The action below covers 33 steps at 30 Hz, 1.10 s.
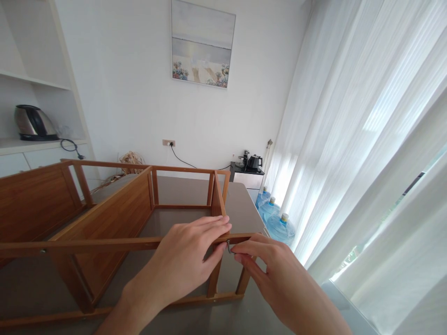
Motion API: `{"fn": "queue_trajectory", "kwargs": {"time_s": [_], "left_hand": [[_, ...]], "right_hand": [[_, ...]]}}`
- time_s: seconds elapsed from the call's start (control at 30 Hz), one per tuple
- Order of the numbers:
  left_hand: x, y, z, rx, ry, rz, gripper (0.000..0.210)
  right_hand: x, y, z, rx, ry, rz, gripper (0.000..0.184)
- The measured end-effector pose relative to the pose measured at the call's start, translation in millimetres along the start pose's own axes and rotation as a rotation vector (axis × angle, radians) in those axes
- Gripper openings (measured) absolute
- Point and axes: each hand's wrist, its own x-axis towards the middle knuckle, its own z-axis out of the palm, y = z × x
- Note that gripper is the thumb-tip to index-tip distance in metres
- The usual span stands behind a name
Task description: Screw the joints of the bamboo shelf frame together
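Note:
A wooden shelf unit (115, 243) lies on its side on a table, its slatted frame stretching from the left edge to the middle. My left hand (186, 253) grips the near rail close to its right end, fingers over the top and thumb on the near face. Beside that thumb, a small bent metal hex key (229, 247) meets the rail at a bolt position. My right hand (270, 260) pinches the key's free end between thumb and fingers. The bolt head itself is hidden by the key and fingers. Another bolt (43, 251) shows farther left along the same rail.
The grey table (240, 200) extends beneath the shelf unit. Several large blue water bottles (280, 227) stand beyond its right edge, by white curtains (335, 139). A black stand (248, 171) with a kettle is at the back, and another kettle (35, 122) sits left.

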Motion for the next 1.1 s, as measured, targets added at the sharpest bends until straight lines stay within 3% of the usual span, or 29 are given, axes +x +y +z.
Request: {"fn": "queue_trajectory", "kwargs": {"time_s": [0.67, 0.9, 1.1], "left_hand": [[1, 1, -0.9, -0.007, -0.009, -0.009, 0.035], [1, -1, -0.6, -0.002, -0.007, -0.009, 0.036], [2, 0, -1.1, -0.005, -0.011, -0.015, 0.036]], "right_hand": [[0, -8, 8, -0.191, 0.091, 0.018, 0.025], [1, -11, 6, -0.152, -0.009, 0.083, 0.027], [2, -10, 4, -0.154, -0.05, 0.036, 0.029]]}}
